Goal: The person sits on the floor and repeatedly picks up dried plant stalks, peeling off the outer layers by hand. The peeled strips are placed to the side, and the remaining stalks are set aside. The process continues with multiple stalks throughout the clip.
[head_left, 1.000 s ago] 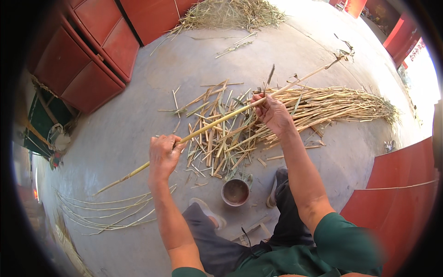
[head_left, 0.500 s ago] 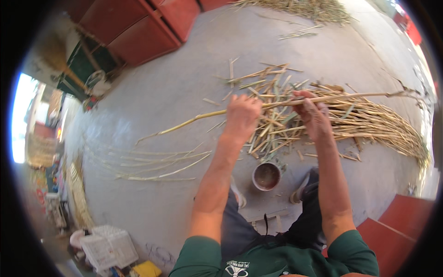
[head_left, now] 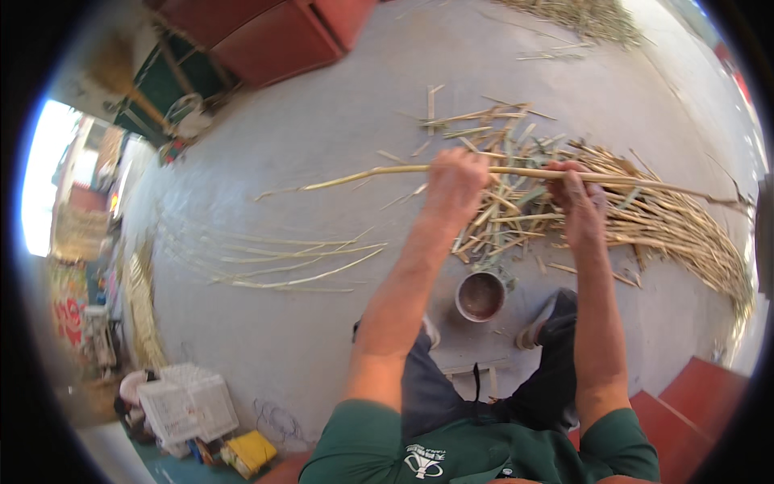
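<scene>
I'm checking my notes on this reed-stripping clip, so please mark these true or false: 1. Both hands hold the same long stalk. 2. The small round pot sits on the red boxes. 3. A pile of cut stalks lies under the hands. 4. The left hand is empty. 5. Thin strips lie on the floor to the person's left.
1. True: the left hand and the right hand both grip the long stalk.
2. False: the small round pot stands on the grey floor between the person's feet, far from the red boxes.
3. True: the pile of cut stalks spreads beneath them.
4. False: it is closed around the stalk.
5. True: the thin strips lie there.
</scene>
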Available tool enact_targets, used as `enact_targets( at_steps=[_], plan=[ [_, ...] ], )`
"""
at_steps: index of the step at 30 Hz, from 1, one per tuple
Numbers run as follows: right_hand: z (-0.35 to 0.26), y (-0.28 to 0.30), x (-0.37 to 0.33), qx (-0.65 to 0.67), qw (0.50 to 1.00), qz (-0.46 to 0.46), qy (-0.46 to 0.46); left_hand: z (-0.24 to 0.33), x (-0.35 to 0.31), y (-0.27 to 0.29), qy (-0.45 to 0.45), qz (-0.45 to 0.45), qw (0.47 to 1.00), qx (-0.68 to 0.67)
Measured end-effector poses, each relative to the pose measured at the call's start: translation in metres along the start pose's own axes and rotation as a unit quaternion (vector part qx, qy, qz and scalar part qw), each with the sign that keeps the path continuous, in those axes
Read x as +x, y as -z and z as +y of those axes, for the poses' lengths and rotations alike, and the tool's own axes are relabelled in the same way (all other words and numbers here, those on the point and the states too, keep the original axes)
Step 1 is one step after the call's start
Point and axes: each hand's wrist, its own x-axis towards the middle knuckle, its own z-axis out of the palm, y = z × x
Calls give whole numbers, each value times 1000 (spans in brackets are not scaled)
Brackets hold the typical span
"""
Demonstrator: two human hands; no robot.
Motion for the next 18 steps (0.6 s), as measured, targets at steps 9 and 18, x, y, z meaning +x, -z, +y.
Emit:
enact_targets(
  at_steps=[9,18],
  plan=[
    [-24,-3,9,-33,984,174,5,-19,-40,-9,50,-17,998,23],
    [-10,-34,-3,-140,984,103,-35,2,-38,-10,60,-39,969,-236]
  ],
)
